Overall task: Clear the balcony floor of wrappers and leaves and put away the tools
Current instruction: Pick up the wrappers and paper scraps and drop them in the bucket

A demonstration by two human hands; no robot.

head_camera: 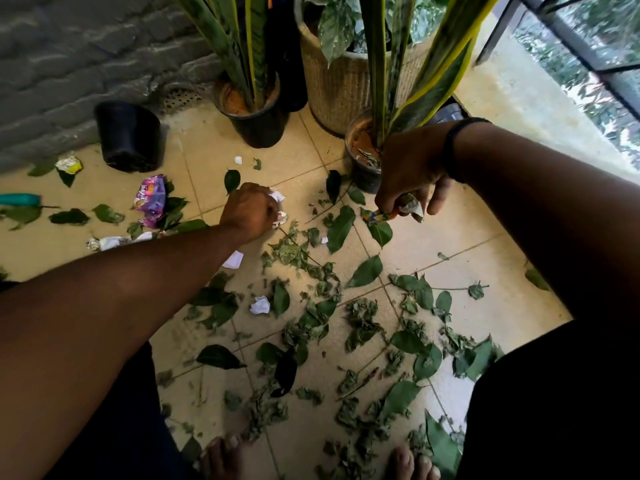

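My left hand [250,211] is curled round crumpled white wrappers [277,196] just above the tiled floor [467,237]. My right hand [408,178] grips a crumpled colourful wrapper [398,211] beside a small plant pot. Green and dried leaves [346,323] lie scattered all over the tiles. A purple wrapper [152,199] lies to the left, a yellow-white wrapper [69,164] near the wall, a twisted white wrapper [110,243] under my left forearm, and a white paper ball [260,304] among the leaves. A teal tool handle [20,199] shows at the left edge.
An upturned black pot [130,136] stands by the grey brick wall. Two potted snake plants [252,109] [363,150] and a woven basket planter [339,81] crowd the back. A raised ledge and railing [554,81] run along the right. My bare feet [221,459] are at the bottom.
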